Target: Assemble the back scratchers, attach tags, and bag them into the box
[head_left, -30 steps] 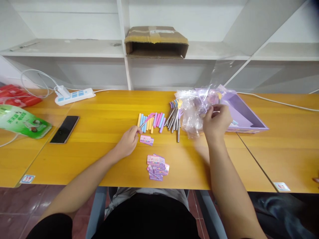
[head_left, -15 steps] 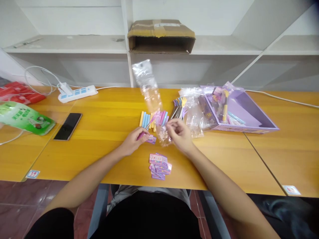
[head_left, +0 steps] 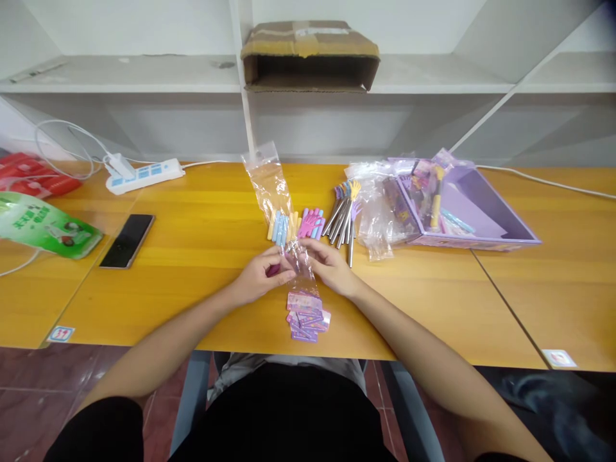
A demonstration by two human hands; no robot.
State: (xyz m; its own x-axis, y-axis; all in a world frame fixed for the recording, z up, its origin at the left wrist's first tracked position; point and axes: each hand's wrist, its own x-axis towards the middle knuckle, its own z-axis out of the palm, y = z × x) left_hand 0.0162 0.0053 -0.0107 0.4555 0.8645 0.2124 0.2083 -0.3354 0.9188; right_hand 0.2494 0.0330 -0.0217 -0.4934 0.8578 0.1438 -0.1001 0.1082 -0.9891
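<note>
My left hand (head_left: 260, 277) is closed around the magenta handle of a small back scratcher (head_left: 273, 270). A pink hand-shaped head (head_left: 310, 224) shows just beyond the fingers, seemingly its far end. My right hand (head_left: 332, 266) pinches a clear plastic bag (head_left: 269, 176), which stretches from beyond the hands down between them. Part of the back scratcher is hidden by fingers and film. Behind the hands lie several pastel handles (head_left: 279, 228) in a row. Metal rods with hand-shaped heads (head_left: 342, 215) lie to their right. Small printed purple cards (head_left: 308, 319) are piled nearer my body.
At the right stands a purple box (head_left: 481, 244) with wrapped items, beside clear bags (head_left: 378, 212). A phone (head_left: 128, 240), a power strip (head_left: 147, 176), a green pouch (head_left: 48, 224) and red packaging (head_left: 36, 176) lie left. A cardboard box (head_left: 310, 42) sits on the shelf.
My right hand has moved left and down, close to the left hand. The bag has come down with it, its lower end now over the cards. The left hand keeps the back scratcher.
</note>
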